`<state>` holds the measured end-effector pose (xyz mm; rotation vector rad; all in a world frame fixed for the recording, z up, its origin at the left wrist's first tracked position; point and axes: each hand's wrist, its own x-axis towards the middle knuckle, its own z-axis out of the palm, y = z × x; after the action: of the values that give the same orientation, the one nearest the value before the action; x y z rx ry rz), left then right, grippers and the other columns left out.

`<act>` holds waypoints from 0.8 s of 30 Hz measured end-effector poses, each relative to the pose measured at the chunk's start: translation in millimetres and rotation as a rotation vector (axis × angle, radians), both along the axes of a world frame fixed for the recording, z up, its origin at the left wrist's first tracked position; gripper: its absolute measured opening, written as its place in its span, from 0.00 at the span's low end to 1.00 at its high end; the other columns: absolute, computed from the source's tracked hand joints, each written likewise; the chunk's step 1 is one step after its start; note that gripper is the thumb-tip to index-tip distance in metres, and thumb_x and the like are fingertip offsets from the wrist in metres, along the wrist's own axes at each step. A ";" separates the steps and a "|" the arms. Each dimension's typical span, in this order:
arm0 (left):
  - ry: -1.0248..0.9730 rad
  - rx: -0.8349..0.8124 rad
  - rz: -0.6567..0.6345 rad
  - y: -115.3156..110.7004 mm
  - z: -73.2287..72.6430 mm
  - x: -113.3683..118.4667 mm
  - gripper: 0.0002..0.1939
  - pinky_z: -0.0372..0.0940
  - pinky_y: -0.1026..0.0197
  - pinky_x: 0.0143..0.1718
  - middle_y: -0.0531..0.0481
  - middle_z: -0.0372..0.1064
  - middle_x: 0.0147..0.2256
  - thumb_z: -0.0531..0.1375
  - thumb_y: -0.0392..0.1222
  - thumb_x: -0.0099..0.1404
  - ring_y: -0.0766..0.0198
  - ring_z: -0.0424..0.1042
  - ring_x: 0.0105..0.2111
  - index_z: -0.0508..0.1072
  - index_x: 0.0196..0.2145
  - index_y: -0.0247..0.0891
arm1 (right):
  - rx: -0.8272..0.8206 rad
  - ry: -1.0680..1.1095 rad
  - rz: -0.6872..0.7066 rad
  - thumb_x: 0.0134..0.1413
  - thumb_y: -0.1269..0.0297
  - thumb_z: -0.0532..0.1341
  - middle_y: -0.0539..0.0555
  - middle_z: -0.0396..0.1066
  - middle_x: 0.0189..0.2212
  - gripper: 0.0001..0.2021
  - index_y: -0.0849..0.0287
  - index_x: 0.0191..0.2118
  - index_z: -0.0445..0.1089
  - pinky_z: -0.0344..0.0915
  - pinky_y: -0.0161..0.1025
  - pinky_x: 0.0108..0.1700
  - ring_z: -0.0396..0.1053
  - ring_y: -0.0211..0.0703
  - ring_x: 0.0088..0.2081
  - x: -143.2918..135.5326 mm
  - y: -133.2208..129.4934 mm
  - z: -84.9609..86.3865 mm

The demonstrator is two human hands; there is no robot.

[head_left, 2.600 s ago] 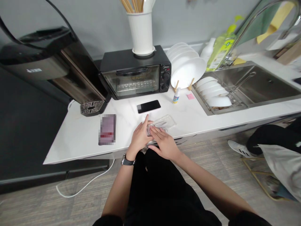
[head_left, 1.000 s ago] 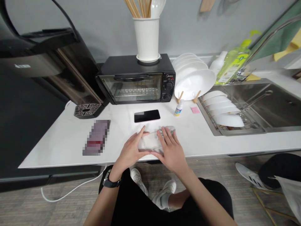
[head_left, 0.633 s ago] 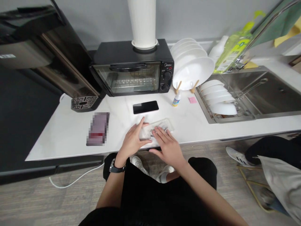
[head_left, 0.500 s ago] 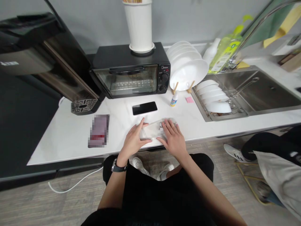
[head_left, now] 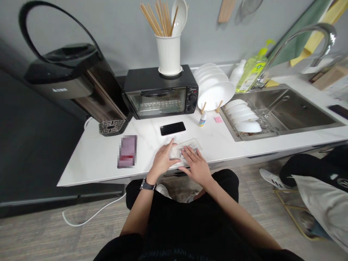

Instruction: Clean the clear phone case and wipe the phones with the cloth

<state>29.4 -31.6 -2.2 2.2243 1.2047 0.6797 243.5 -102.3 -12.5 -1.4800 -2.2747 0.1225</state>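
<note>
On the white countertop near its front edge lies a flat, clear plastic case (head_left: 196,143) with a grey-white patch on it; its exact kind is unclear. My left hand (head_left: 162,156), with a watch on the wrist, spans its left end, thumb on the near side and fingers on the far side. My right hand (head_left: 196,163) lies on the middle of the case, fingers stretched out flat and thumb apart at the near edge. Beyond the case are a black-screened phone (head_left: 173,128) and a small white bottle (head_left: 202,119).
A toaster oven (head_left: 160,102) stands at the back, beside a drinks dispenser (head_left: 103,98). Plates (head_left: 214,95) stand in a rack, left of the sink (head_left: 296,108). A blurred purple item (head_left: 127,151) lies left. Another person's leg (head_left: 299,166) shows at the right.
The view has shifted, showing more of the wall and dispenser. My right hand's fingers have slid leftward along the case, closer to my left hand, which stays at its left end.
</note>
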 end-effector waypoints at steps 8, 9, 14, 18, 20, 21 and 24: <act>-0.019 -0.006 -0.001 0.3 0.2 1.6 0.58 0.61 0.44 0.66 0.42 0.70 0.65 0.74 0.48 0.62 0.47 0.69 0.64 0.43 0.77 0.46 | -0.009 -0.028 -0.100 0.72 0.41 0.53 0.69 0.51 0.75 0.38 0.67 0.74 0.56 0.45 0.69 0.74 0.48 0.66 0.76 0.7 33.4 -0.2; -0.018 -0.002 -0.004 0.5 -0.7 1.3 0.59 0.61 0.44 0.66 0.42 0.70 0.65 0.75 0.48 0.61 0.47 0.69 0.64 0.43 0.77 0.46 | -0.018 -0.028 -0.043 0.72 0.41 0.54 0.67 0.51 0.75 0.38 0.65 0.74 0.57 0.45 0.69 0.74 0.47 0.64 0.77 -5.6 31.2 -0.1; -0.002 0.023 -0.005 -1.1 -1.6 0.0 0.58 0.61 0.45 0.66 0.43 0.70 0.65 0.75 0.46 0.61 0.48 0.69 0.64 0.44 0.77 0.47 | -0.048 -0.023 0.088 0.72 0.41 0.54 0.61 0.54 0.75 0.35 0.58 0.74 0.58 0.44 0.68 0.75 0.50 0.58 0.76 -6.1 4.9 2.7; 0.012 0.045 -0.006 -0.2 -1.0 -0.2 0.58 0.60 0.44 0.67 0.44 0.70 0.65 0.75 0.47 0.60 0.48 0.68 0.64 0.46 0.76 0.46 | -0.018 -0.026 -0.100 0.74 0.44 0.52 0.63 0.54 0.75 0.33 0.58 0.74 0.57 0.42 0.72 0.74 0.50 0.63 0.76 19.9 5.2 1.5; 0.010 0.040 -0.009 1.7 -1.4 -0.3 0.57 0.59 0.44 0.68 0.44 0.70 0.65 0.75 0.47 0.60 0.48 0.68 0.65 0.47 0.76 0.47 | -0.006 -0.028 -0.183 0.74 0.44 0.52 0.66 0.53 0.75 0.35 0.62 0.75 0.57 0.41 0.74 0.73 0.49 0.66 0.76 23.6 15.8 0.4; 0.008 0.034 -0.009 2.8 -1.8 -0.4 0.57 0.59 0.44 0.68 0.44 0.70 0.65 0.75 0.47 0.60 0.48 0.68 0.65 0.47 0.76 0.47 | -0.005 -0.028 -0.200 0.73 0.43 0.52 0.68 0.53 0.75 0.36 0.64 0.75 0.56 0.40 0.74 0.73 0.48 0.67 0.76 21.1 21.8 0.0; -0.003 0.021 -0.012 5.1 -3.0 -0.6 0.56 0.60 0.44 0.68 0.42 0.70 0.65 0.74 0.47 0.62 0.48 0.68 0.65 0.46 0.76 0.46 | -0.016 -0.021 -0.131 0.72 0.41 0.52 0.70 0.50 0.75 0.39 0.68 0.75 0.55 0.41 0.72 0.74 0.47 0.67 0.76 0.2 34.3 -0.2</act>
<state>28.9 -26.4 -5.2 2.2458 1.1871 0.6935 243.8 -68.0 -12.6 -1.6406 -2.1901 0.0870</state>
